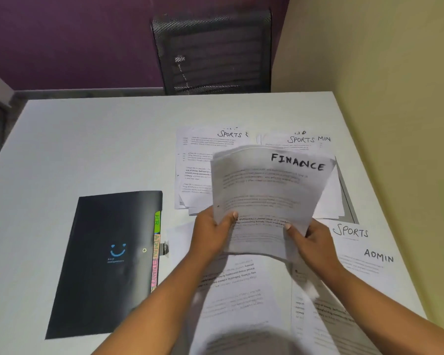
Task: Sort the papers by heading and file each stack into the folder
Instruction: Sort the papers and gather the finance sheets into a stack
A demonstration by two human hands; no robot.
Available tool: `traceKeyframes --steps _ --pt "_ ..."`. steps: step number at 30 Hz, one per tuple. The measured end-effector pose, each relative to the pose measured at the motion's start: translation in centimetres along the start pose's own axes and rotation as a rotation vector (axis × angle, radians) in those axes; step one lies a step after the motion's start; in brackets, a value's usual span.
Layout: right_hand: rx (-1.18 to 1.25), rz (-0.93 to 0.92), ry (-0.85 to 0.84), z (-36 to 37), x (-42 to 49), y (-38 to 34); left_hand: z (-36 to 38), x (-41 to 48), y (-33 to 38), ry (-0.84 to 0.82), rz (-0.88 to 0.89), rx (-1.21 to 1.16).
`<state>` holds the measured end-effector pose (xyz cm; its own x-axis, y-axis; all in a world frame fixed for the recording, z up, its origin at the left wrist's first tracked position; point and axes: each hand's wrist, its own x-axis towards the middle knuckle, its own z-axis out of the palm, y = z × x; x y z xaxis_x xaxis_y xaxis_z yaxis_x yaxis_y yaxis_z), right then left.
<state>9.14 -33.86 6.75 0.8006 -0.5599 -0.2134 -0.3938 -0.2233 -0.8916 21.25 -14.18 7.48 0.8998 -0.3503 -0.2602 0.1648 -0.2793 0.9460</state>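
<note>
Both hands hold up a thin stack of papers headed FINANCE above the table. My left hand grips its lower left edge and my right hand grips its lower right edge. A closed black folder with a blue smile mark lies on the left, coloured tabs along its right side. Loose sheets lie around: a pile headed SPORTS at the back, another SPORTS sheet beside it, sheets headed SPORTS and ADMIN on the right, and upside-down sheets under my arms.
The white table has its right edge against a yellow wall. A black mesh chair stands behind the far edge, before a purple wall.
</note>
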Motion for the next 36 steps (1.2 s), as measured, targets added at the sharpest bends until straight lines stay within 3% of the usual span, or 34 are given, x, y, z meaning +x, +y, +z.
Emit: traceKeyframes --steps 4,8,13,17,21,29,36 --pt "0.052 0.059 0.045 -0.4 1.5 0.6 -0.5 1.9 0.8 -0.107 -0.021 -0.02" --pt "0.164 0.212 0.117 -0.9 4.4 2.4 -1.9 5.6 -0.6 0.157 -0.119 0.048" --pt "0.208 0.366 0.124 -1.5 8.8 3.5 -4.3 9.1 -1.8 0.384 -0.195 0.365" --pt "0.199 0.5 0.076 -1.3 11.9 3.8 -5.1 11.3 -2.9 0.401 -0.221 0.539" --pt "0.184 0.564 0.048 -1.1 13.1 5.1 -4.3 13.5 -3.8 0.361 -0.405 0.628" --pt "0.242 0.523 0.064 -1.1 13.3 6.2 -2.8 15.1 -4.2 0.294 -0.441 0.556" --pt "0.228 0.499 0.058 -0.8 13.4 7.1 -2.4 15.8 -4.2 0.301 -0.442 0.281"
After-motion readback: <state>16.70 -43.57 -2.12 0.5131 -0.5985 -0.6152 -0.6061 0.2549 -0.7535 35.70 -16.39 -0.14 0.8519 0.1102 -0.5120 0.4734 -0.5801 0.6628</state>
